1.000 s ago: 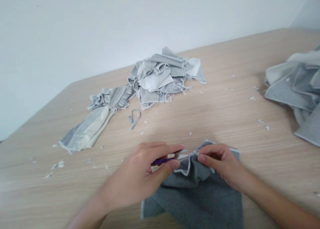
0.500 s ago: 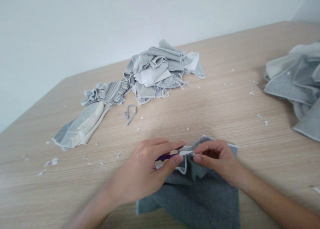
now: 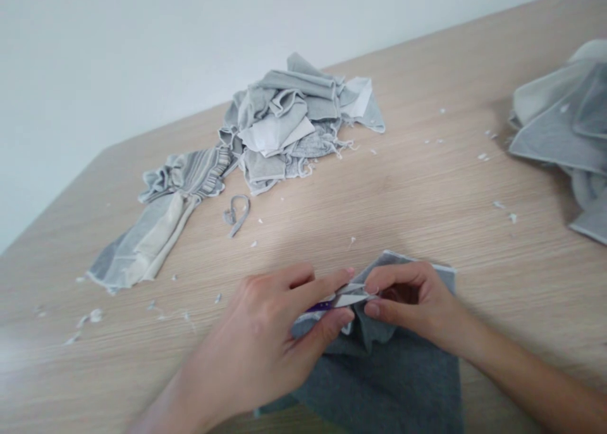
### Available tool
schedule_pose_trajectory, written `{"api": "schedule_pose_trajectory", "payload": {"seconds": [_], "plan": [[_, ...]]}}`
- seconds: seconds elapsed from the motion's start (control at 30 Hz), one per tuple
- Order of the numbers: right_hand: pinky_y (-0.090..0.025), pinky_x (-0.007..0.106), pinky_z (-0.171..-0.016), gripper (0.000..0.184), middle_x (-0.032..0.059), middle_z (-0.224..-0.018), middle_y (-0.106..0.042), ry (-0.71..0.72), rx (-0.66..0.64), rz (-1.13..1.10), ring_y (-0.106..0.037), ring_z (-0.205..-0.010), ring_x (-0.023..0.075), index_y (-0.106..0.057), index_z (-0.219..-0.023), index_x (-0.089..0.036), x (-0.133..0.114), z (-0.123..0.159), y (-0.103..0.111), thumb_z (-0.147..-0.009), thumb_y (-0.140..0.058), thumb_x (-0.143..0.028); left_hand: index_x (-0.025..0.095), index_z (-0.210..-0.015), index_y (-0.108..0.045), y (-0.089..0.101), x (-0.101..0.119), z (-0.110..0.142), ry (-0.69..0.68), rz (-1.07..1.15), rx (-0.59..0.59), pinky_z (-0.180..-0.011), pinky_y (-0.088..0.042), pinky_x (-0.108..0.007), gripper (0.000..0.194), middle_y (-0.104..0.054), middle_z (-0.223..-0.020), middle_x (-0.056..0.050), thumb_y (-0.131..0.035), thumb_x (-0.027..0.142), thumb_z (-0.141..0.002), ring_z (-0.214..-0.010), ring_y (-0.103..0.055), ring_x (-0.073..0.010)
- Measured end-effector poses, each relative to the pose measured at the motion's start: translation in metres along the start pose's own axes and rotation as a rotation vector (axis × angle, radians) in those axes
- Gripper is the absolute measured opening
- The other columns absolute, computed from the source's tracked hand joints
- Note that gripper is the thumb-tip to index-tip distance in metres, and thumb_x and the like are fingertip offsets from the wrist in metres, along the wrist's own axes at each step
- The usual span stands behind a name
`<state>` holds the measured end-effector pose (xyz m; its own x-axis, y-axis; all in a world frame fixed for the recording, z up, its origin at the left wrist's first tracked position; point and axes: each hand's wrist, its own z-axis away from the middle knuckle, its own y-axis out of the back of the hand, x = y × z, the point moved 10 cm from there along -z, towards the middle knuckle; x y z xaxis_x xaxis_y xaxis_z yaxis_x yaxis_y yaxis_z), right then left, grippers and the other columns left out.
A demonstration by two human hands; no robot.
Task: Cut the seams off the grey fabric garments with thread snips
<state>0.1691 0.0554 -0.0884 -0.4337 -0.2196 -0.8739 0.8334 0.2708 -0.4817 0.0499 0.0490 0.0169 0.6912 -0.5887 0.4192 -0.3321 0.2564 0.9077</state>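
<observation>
My left hand (image 3: 272, 326) is closed around small thread snips (image 3: 351, 300) with a purple handle. Their two pale blades are parted and point right, toward my right fingertips. My right hand (image 3: 412, 301) pinches the white-stitched edge of a dark grey piece of cloth (image 3: 379, 383), just past the blade tips. The cloth is gathered in folds between my hands and hangs toward me over the near part of the table. Whether a thread lies between the blades is too small to make out.
A heap of grey and white cloth pieces (image 3: 284, 117) lies at the back of the wooden table (image 3: 417, 187). A striped piece (image 3: 161, 225) stretches left of it, near a curled grey strip (image 3: 239, 216). Another cloth pile (image 3: 564, 124) is at the right. White lint scraps (image 3: 96, 316) are scattered about.
The snips' blades have opened wider and more of them shows beside my right fingertips. The view has shifted slightly. My right hand keeps its pinch on the cloth.
</observation>
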Motion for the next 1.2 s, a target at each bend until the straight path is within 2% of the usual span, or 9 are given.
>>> {"api": "schedule_pose_trajectory", "payload": {"seconds": [0.17, 0.3, 0.5, 0.77, 1.2], "plan": [[-0.048, 0.02, -0.059, 0.012, 0.0001, -0.074, -0.074, 0.024, 0.018, 0.051, -0.063, -0.067, 0.0107, -0.08, -0.076, -0.024, 0.0, 0.0, 0.001, -0.069, -0.088, -0.018, 0.028, -0.13, -0.063, 0.011, 0.017, -0.009, -0.076, -0.106, -0.031, -0.052, -0.034, -0.026, 0.029, -0.061, -0.076, 0.001, -0.053, 0.035, -0.103, -0.061, -0.058, -0.0142], [-0.049, 0.022, -0.058, 0.012, 0.0013, -0.073, -0.074, 0.033, 0.044, 0.064, -0.064, -0.067, 0.0122, -0.079, -0.073, -0.022, -0.002, 0.0, 0.001, -0.067, -0.09, -0.022, 0.031, -0.122, -0.065, 0.012, 0.021, -0.018, -0.092, -0.197, -0.141, -0.053, -0.029, -0.03, 0.024, -0.058, -0.075, 0.002, -0.051, 0.038, -0.104, -0.058, -0.054, -0.0142], [-0.049, 0.021, -0.054, 0.023, 0.0004, -0.069, -0.074, -0.073, 0.057, 0.0, -0.064, -0.061, 0.0121, -0.078, -0.067, -0.021, 0.005, -0.001, 0.0, -0.054, -0.097, -0.023, 0.03, -0.112, -0.066, 0.01, 0.022, -0.024, -0.116, -0.249, -0.236, -0.054, -0.027, -0.031, 0.02, -0.057, -0.074, 0.002, -0.051, 0.041, -0.104, -0.058, -0.053, -0.0142], [-0.046, 0.02, -0.051, 0.026, 0.0019, -0.063, -0.073, -0.13, 0.092, -0.006, -0.062, -0.057, 0.011, -0.077, -0.063, -0.018, 0.013, -0.002, 0.004, -0.05, -0.098, -0.027, 0.027, -0.104, -0.067, 0.009, 0.027, -0.03, -0.147, -0.203, -0.271, -0.055, -0.027, -0.031, 0.017, -0.059, -0.075, 0.003, -0.054, 0.039, -0.103, -0.06, -0.054, -0.0126], [-0.048, 0.023, -0.051, 0.028, 0.0022, -0.067, -0.073, -0.075, 0.075, 0.034, -0.064, -0.059, 0.0125, -0.074, -0.065, -0.017, 0.01, -0.001, 0.004, -0.057, -0.095, -0.034, 0.021, -0.092, -0.07, 0.007, 0.025, -0.034, -0.147, -0.14, -0.295, -0.056, -0.032, -0.028, 0.025, -0.06, -0.073, 0.001, -0.054, 0.037, -0.103, -0.062, -0.055, -0.0118]]}}
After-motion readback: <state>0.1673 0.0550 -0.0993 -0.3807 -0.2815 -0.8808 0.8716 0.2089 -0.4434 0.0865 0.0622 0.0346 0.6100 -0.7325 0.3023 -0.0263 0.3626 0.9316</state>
